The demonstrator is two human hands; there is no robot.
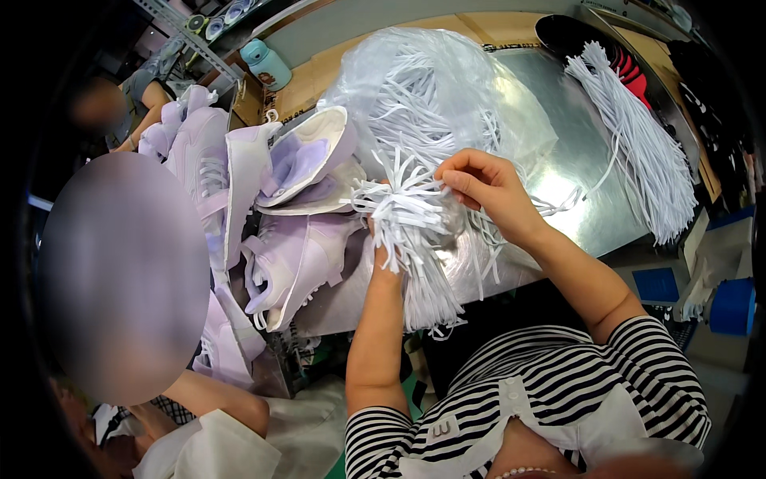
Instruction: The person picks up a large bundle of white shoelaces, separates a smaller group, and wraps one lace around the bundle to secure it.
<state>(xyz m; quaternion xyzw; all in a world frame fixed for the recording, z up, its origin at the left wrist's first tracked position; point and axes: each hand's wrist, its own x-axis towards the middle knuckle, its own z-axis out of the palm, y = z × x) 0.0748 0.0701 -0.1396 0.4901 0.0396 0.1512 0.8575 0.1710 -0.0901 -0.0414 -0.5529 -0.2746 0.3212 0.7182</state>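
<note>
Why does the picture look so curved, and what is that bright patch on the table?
Head view: the fisheye lens bends the metal table edges and darkens the rim. Overhead light glares off the metal beside the right hand. The clear bag of white laces shines too. A nearby person is blurred.

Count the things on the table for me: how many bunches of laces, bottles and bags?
White flat shoelace bunches: 2, one gripped by both hands, one lying loose on the table's right side
Teal drink bottle: 1
Clear plastic bag holding laces: 1
Total: 4
</note>
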